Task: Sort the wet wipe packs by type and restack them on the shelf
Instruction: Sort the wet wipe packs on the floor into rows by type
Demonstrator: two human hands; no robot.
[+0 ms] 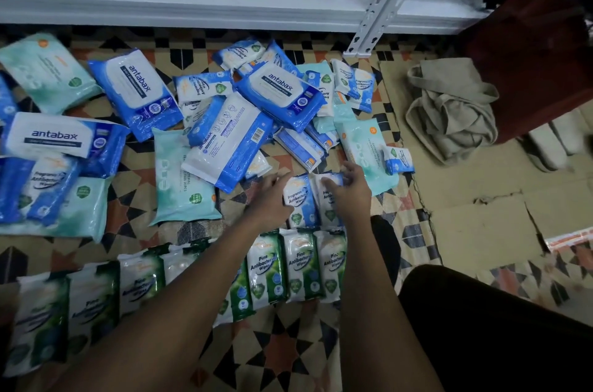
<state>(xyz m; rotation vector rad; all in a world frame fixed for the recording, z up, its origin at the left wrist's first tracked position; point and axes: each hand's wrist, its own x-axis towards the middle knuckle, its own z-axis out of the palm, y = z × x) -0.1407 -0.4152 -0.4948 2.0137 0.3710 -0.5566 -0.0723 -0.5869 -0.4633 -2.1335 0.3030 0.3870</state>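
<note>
From the left I see a row of green pine packs [269,266] on the floor; my left hand [269,199] rests loose-fingered against a blue fragrance-free pack [300,199]; my right hand [348,188] pinches its neighbour pack [329,210]; the shelf [192,0] stands beyond.

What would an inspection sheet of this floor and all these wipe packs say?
Surface: patterned mat on the floor.
Job's things: green pine packs in a row; blue fragrance-free packs side by side; antabax packs and teal packs in a mixed heap; shelf bare.
Clutter: beige bag.
Hands: left hand and right hand touch the fragrance-free packs.
Cables: nothing seen.
Surroundings: flattened cardboard.
</note>
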